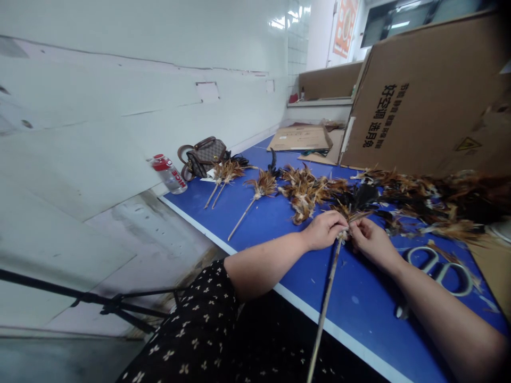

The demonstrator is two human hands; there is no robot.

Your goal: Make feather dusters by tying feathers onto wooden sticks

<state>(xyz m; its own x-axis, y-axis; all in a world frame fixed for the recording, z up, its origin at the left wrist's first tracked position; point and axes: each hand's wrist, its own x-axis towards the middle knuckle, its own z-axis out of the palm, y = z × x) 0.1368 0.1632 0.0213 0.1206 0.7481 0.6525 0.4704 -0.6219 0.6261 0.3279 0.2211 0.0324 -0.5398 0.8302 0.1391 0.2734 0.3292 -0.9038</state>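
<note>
A long thin stick (pixel 328 292) with brown and black feathers (pixel 357 202) at its top end slants over the table's front edge. Fingers of my left hand (pixel 325 230) are closed around the base of the feathers, where they meet the stick. From the other side my right hand (pixel 373 242) pinches at the same feather base, its fingertips close to the left ones. What lies between the right fingertips is too small to make out. Scissors (pixel 439 271) with pale handles lie beside my right forearm, partly hidden by it.
Feathered sticks (pixel 261 186) and a brown feather pile (pixel 301 194) lie left on the blue table (pixel 275 234). More loose feathers (pixel 423 202) spread at right before a large cardboard box (pixel 423 101). A bottle (pixel 170 173) and a handbag (pixel 205 154) stand by the wall.
</note>
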